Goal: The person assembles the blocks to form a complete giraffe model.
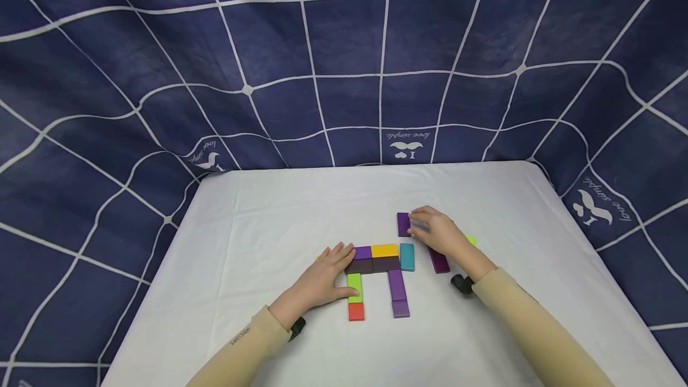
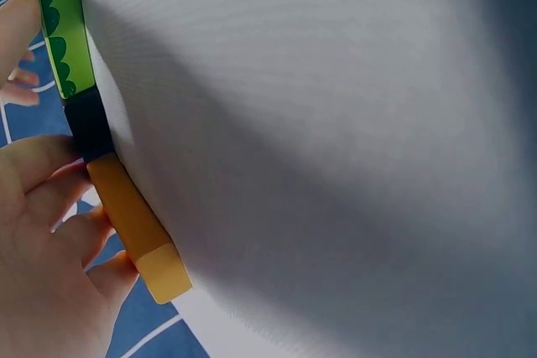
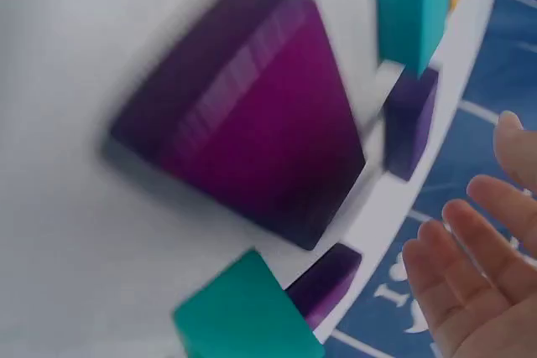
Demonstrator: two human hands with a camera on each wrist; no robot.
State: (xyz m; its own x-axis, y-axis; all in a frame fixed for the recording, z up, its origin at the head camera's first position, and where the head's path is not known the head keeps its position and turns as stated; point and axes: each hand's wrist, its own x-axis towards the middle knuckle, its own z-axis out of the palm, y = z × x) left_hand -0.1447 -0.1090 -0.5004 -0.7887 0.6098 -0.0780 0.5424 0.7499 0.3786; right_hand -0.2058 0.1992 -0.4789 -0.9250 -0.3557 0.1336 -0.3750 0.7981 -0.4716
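Flat coloured blocks lie joined in a pattern on the white table. My left hand (image 1: 322, 278) rests across its left end, fingers stretched over the top row and thumb at the lime green block (image 1: 355, 287). In the left wrist view, these fingers lie along an orange block (image 2: 141, 228) and a dark block (image 2: 87, 126). To the right, my right hand (image 1: 438, 233) reaches toward a single purple block (image 1: 403, 224), fingertips right at its edge. In the right wrist view, the fingers are extended with nothing in them. A blurred magenta block (image 3: 268, 132) lies near that wrist.
The pattern also has a yellow block (image 1: 384, 250), dark brown blocks (image 1: 386, 264), a red block (image 1: 356, 312) and purple blocks (image 1: 396, 284). A teal block (image 1: 407, 257) stands beside it. Another lime block (image 1: 471, 240) peeks out behind the right wrist. A blue curtain (image 1: 349, 106) surrounds the table.
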